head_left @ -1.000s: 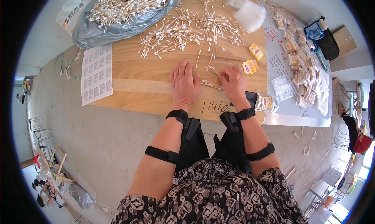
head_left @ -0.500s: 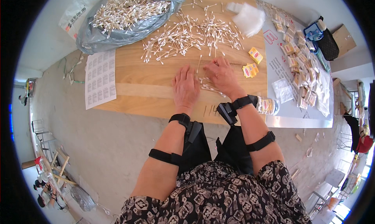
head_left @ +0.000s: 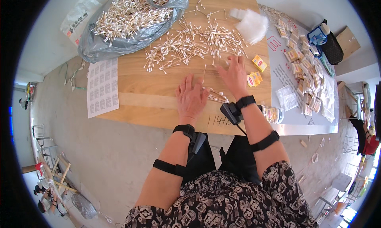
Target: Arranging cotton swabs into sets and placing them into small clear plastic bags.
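Note:
My left hand (head_left: 191, 97) rests on the wooden table with its fingers spread. Its thumb is by a small bunch of cotton swabs (head_left: 217, 96) lying between my hands. One single cotton swab (head_left: 204, 74) lies just past that thumb, pointing away from me. My right hand (head_left: 235, 78) is open, thumb apart from the fingers, and nothing shows in its grasp. Its fingertips are near the front edge of a loose heap of white-tipped cotton swabs (head_left: 178, 49). Right of that hand are small yellow boxes (head_left: 259, 63), several of them together.
A grey plastic bag (head_left: 135, 49) full of swabs stands at the far left, above a printed sheet (head_left: 103, 87). Clear plastic bags (head_left: 254, 26) lie far right. A swab-filled jar (head_left: 272, 114) lies by my right wrist. Many small packs (head_left: 305, 65) cover the grey surface beyond.
My right hand has lifted away from the small bunch to the right and its fingers have opened. The fingers of my left hand have spread, and the view has tilted slightly.

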Available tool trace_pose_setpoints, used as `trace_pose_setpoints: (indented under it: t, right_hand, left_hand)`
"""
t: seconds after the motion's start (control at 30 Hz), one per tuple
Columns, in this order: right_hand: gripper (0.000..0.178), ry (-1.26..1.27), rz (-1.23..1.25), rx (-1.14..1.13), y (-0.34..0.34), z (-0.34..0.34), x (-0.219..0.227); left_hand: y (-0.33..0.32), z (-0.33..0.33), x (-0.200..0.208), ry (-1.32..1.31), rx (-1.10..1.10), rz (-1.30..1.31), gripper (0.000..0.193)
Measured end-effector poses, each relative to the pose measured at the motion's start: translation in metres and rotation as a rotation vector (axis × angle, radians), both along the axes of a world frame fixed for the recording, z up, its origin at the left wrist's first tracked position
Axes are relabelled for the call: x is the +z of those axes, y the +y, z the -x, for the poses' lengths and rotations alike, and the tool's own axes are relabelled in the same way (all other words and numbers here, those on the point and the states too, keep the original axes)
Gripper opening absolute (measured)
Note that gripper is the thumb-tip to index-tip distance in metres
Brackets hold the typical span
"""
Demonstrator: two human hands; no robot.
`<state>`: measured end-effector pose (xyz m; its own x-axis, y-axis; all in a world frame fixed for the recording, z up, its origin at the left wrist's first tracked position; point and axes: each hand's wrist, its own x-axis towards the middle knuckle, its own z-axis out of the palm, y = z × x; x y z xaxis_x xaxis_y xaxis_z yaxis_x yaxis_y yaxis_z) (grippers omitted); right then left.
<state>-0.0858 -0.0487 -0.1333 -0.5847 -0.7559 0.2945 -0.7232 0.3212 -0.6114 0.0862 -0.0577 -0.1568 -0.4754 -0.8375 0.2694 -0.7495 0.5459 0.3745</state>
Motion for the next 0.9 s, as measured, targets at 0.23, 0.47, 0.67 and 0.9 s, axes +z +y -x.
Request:
trace_pose_setpoints:
  t: [0.23,0.47,0.67,0.9]
  right_hand:
    - [0.029,0.018,-0.191,-0.016,-0.013,0.013,-0.015]
    - [0.012,0.022,-0.071,-0.029,0.008,0.017,-0.028]
    - [0.007,-0.114,-0.072,0.192,0.017,0.028,-0.026]
    - [0.01,-0.025,-0.15,0.225,0.012,0.004,-0.008]
  left_hand:
    - [0.002,0.002,0.009,-0.019,-0.043,-0.027,0.038]
    - [0.001,0.001,0.008,-0.026,-0.057,-0.015,0.036]
    - [0.0,-0.002,0.007,-0.016,-0.154,0.009,0.029]
    - [0.0,-0.004,0.008,0.017,-0.246,0.047,0.028]
